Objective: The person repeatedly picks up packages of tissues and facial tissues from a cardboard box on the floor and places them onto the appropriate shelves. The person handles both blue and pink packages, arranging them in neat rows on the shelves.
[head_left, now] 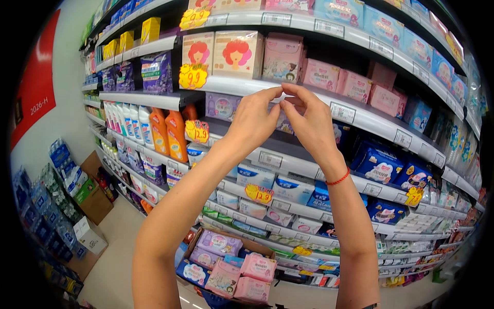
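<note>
Both arms reach up in front of the white shelf rail (234,85). My left hand (256,119) and my right hand (310,117) meet there, thumbs and forefingers closed together at the tips. Whatever lies between the fingertips is too small or hidden to make out. A red string bracelet (337,178) circles my right wrist. Just above the hands stand a tall pink pack (282,56) and several small pink packs (321,75). Behind the left hand, one shelf lower, is a purple pack (220,105), partly covered by it.
Below, between my forearms, a cardboard box (273,253) holds pink, purple and blue packs. Yellow price signs (193,76) stick out from the rails. Orange bottles (176,138) line a shelf at left. Cartons (89,236) and wrapped bottles stand on the floor by the left wall.
</note>
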`<action>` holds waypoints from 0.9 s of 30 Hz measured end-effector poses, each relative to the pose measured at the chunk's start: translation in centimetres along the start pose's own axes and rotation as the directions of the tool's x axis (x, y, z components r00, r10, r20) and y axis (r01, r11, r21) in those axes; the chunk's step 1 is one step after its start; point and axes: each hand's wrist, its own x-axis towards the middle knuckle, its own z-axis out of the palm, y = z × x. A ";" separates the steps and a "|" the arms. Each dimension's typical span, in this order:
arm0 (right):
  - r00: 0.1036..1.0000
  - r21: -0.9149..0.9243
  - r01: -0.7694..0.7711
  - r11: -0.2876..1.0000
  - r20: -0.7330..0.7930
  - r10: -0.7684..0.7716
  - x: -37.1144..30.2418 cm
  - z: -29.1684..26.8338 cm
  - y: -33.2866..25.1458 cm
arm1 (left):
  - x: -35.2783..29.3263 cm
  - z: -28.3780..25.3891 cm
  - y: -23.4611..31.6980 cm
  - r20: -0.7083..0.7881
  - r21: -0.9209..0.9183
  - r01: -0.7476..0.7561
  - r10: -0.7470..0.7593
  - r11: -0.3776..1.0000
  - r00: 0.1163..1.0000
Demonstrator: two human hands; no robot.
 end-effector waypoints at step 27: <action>0.850 0.128 -0.422 0.898 0.401 0.343 -24.5 8.6 -6.3 | -28.6 -5.0 -1.4 0.361 -0.136 0.594 -0.518 0.793 0.775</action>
